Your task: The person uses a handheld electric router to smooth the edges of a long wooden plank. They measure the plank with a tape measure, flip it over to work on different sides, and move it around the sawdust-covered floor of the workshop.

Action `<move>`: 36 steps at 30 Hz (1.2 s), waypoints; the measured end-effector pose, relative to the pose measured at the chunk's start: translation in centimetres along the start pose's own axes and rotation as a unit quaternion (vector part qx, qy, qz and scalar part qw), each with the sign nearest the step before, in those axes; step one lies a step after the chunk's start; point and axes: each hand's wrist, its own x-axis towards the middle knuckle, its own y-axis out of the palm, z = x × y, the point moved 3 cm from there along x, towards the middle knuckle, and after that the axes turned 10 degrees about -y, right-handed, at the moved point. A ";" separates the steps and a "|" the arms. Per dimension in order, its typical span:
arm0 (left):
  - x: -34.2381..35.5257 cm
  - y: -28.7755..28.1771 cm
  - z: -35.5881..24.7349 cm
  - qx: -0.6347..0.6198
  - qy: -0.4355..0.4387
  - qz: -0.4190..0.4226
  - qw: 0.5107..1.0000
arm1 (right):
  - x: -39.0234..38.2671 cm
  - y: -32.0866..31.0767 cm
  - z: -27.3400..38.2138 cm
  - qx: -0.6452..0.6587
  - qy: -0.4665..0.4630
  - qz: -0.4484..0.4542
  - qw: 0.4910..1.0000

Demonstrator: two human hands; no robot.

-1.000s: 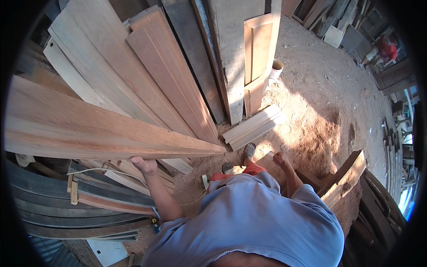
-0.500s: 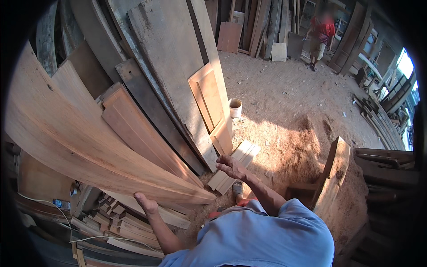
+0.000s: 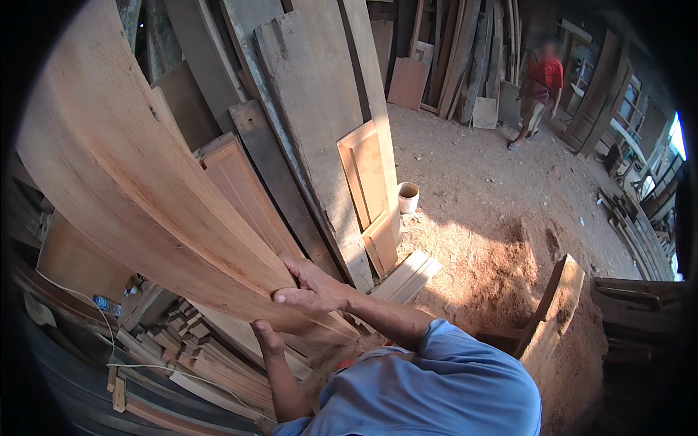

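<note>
A long, broad wooden board (image 3: 145, 196) leans across the left side, its lower end near my body. My right hand (image 3: 316, 285) grips its right edge, with the thumb on the front face and the fingers wrapped over the edge. Lower down, my left hand (image 3: 269, 340) is against the board's left edge, thumb showing; its other fingers are hidden behind the wood. Behind the board stand a panelled wooden piece (image 3: 243, 192) and several grey planks (image 3: 313, 109).
Stacked wood strips (image 3: 200, 349) lie below the board beside a pale cable (image 3: 113, 341). A white bucket (image 3: 408, 197) stands by a small door panel (image 3: 367, 182). Sawdust (image 3: 494, 254) covers the floor. A thick timber (image 3: 550, 301) rises at right. A person in red (image 3: 542, 83) is far off.
My right hand has moved left from the air onto the board's edge. My left hand has shifted right along the lower edge. The distant person has changed stance.
</note>
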 end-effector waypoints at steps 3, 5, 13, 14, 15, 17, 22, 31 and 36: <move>-1.7 -0.4 -0.1 -0.021 -0.006 0.013 1.000 | -0.3 0.5 0.1 -0.005 0.034 0.025 0.999; -2.5 1.0 -2.3 0.008 -0.001 -0.031 0.999 | -0.3 0.4 0.4 0.015 0.117 0.083 0.990; -6.5 3.4 -2.5 0.096 0.034 -0.165 0.981 | -1.5 0.7 0.8 0.072 -0.017 0.075 0.994; -7.7 2.9 -1.1 0.121 0.027 -0.176 0.977 | -1.9 0.6 1.0 0.112 -0.010 0.078 0.991; -8.9 2.8 -0.1 0.148 0.017 -0.187 0.971 | -2.1 0.4 0.8 0.154 0.000 0.081 0.985; -11.2 4.0 1.9 0.154 0.019 -0.253 0.955 | -2.2 0.1 0.5 0.222 0.022 0.131 0.966; -15.6 6.8 1.4 0.108 -0.011 -0.327 0.939 | -3.2 0.2 -0.1 0.216 -0.012 0.214 0.953; -18.6 10.2 -12.3 0.152 0.123 -0.516 0.834 | -3.9 5.5 2.1 0.216 -0.086 0.218 0.948; -21.0 8.8 -15.9 0.172 0.134 -0.520 0.826 | -4.8 8.2 4.4 0.268 -0.033 0.258 0.928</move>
